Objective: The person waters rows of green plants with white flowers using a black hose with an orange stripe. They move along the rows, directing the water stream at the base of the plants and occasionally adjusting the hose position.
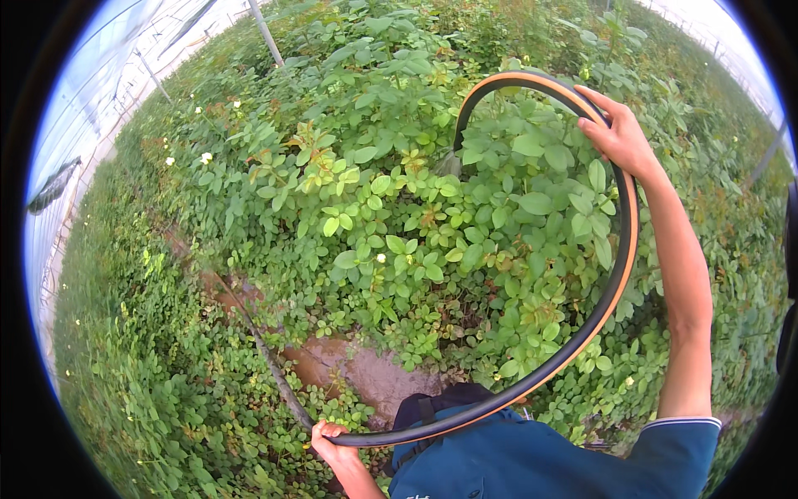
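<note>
A thick black hose with an orange stripe (625,249) curves in a wide loop before me. My right hand (617,134), raised at the upper right, grips it near its free end. From there the hose bends over and points down among leafy bushes (374,187), where water sprays from its mouth. Low in the view, my left hand (333,440) is closed around the same hose, close to my waist. Beyond that hand a muddy stretch of hose (271,362) runs away to the upper left over the ground.
Wet brown mud with standing water (368,368) shows between the plants. Dense foliage surrounds me, with a few pale flowers (206,158). A metal post (267,34) rises at the upper left, near plastic greenhouse sheeting (81,118).
</note>
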### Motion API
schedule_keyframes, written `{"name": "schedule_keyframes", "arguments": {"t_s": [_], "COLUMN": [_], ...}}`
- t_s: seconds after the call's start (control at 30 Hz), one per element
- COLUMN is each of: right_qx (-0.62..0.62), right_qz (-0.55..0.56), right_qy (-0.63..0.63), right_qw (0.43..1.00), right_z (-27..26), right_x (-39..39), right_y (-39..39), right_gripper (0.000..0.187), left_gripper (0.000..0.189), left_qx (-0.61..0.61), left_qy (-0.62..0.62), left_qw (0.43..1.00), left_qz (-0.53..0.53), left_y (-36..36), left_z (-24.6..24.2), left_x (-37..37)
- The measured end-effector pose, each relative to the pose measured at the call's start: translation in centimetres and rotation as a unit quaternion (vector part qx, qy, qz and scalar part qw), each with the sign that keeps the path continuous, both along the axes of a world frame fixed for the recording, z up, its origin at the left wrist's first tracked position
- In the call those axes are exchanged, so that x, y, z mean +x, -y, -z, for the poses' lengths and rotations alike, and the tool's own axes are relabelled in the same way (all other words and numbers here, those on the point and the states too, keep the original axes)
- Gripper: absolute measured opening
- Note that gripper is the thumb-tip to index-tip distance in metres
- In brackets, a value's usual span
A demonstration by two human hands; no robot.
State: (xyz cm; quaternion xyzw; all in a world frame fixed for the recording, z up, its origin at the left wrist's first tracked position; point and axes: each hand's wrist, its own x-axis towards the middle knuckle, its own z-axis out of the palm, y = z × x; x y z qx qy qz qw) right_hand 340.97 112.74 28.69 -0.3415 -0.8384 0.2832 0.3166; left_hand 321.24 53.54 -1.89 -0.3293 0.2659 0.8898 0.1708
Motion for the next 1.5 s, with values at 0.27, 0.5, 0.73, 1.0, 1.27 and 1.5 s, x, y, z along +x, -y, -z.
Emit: {"name": "schedule_keyframes", "arguments": {"t_s": [0.27, 0.5, 0.73, 1.0, 1.27, 1.5], "right_qx": [0.054, 0.078, 0.098, 0.082, 0.063, 0.054], "right_qz": [0.071, 0.132, 0.199, 0.248, 0.275, 0.282], "right_qy": [0.056, 0.076, 0.066, 0.039, 0.015, 0.032], "right_qw": [0.994, 0.985, 0.973, 0.965, 0.959, 0.957], "right_z": [-3.5, -6.9, -8.4, -9.1, -7.7, -5.9], "right_x": [2.1, 4.5, 9.6, 16.6, 23.0, 29.1], "right_y": [1.3, 3.9, 8.0, 12.8, 14.3, 11.9], "right_gripper": [0.056, 0.057, 0.058, 0.059, 0.060, 0.059], "left_gripper": [0.025, 0.024, 0.026, 0.025, 0.023, 0.023], "left_qx": [0.017, 0.047, 0.038, 0.019, 0.016, 0.006], "left_qy": [0.016, 0.047, 0.033, 0.024, 0.006, -0.019], "left_qw": [1.000, 0.998, 0.998, 0.998, 0.995, 0.997], "left_qz": [0.014, 0.007, 0.035, 0.059, 0.094, 0.075], "left_y": [1.4, 3.3, 4.7, 5.4, 6.1, 4.1], "left_z": [0.8, 1.1, 1.4, 0.7, 0.1, 0.2], "left_x": [-0.2, 0.0, -0.3, 0.1, 1.2, 5.2]}}
